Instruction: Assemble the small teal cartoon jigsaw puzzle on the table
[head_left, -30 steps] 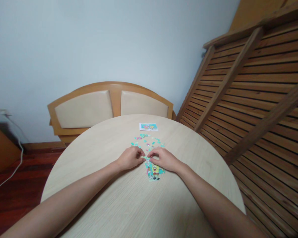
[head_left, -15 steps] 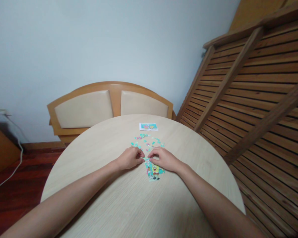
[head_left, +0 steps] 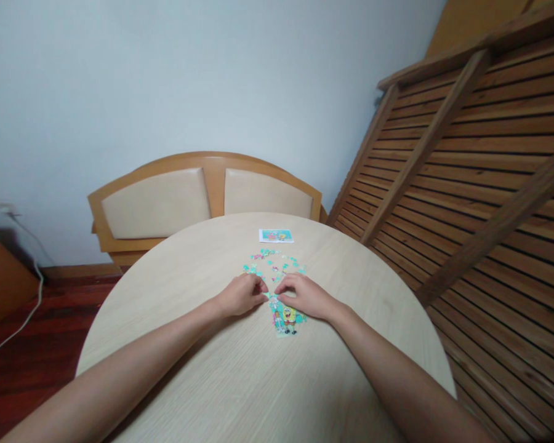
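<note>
A partly joined jigsaw puzzle [head_left: 289, 316] with a yellow cartoon figure lies flat on the round table [head_left: 203, 381]. My left hand [head_left: 244, 294] is at its upper left corner, thumb and fingers curled into a pinch. Facing it, my right hand [head_left: 308, 296] is also bent into a pinch over the upper edge and covers part of the puzzle. A small puzzle piece shows between the two sets of fingertips, though its outline is mostly hidden. Loose puzzle pieces [head_left: 257, 256] in turquoise and pink are scattered just beyond my hands.
A picture card [head_left: 277, 235] with a similar cartoon scene lies past the loose pieces. Behind the table stands a headboard [head_left: 216, 161] with cream panels against the wall. Wooden slats [head_left: 466, 166] lean at the right. A white cable [head_left: 39, 289] hangs at the left.
Both hands stay in nearly the same place at the puzzle's upper edge. The joined part has shifted very slightly to the left at its top; the loose pieces look unmoved.
</note>
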Tool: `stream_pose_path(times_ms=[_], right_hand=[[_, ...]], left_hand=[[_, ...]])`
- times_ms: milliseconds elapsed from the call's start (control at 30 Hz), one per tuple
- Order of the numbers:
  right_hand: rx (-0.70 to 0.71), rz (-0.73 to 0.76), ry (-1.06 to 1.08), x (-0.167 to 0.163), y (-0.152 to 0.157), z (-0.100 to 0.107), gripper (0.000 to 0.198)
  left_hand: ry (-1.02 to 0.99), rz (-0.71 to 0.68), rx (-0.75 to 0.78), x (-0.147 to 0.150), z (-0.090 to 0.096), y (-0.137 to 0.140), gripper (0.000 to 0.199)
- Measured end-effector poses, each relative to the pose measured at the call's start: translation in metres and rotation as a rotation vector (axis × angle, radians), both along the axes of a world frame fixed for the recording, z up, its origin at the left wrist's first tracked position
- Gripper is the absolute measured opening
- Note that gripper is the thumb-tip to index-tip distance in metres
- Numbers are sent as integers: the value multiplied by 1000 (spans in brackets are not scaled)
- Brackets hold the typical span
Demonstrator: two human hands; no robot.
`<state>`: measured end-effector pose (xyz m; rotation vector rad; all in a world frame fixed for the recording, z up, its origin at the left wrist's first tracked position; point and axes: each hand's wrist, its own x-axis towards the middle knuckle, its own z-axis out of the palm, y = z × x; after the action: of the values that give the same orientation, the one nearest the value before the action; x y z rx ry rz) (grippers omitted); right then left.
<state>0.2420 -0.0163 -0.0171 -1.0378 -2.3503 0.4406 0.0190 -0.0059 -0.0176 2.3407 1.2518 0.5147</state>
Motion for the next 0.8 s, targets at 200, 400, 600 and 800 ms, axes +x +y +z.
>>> stream_pose_path(times_ms=[200, 400, 600, 800], right_hand=[[2, -1, -6, 0, 0, 0, 8], [6, 2, -1, 0, 0, 1, 9], [2, 0, -7, 0, 0, 1, 9], [-3, 4, -13, 0, 1, 0, 9]], left_hand=[[-42, -51, -21, -1, -3, 1, 13], [-73, -64, -23, 2, -2, -2, 15], [-74, -61, -17, 3, -3, -2, 17], [-33, -84, -36, 3, -3, 0, 21]])
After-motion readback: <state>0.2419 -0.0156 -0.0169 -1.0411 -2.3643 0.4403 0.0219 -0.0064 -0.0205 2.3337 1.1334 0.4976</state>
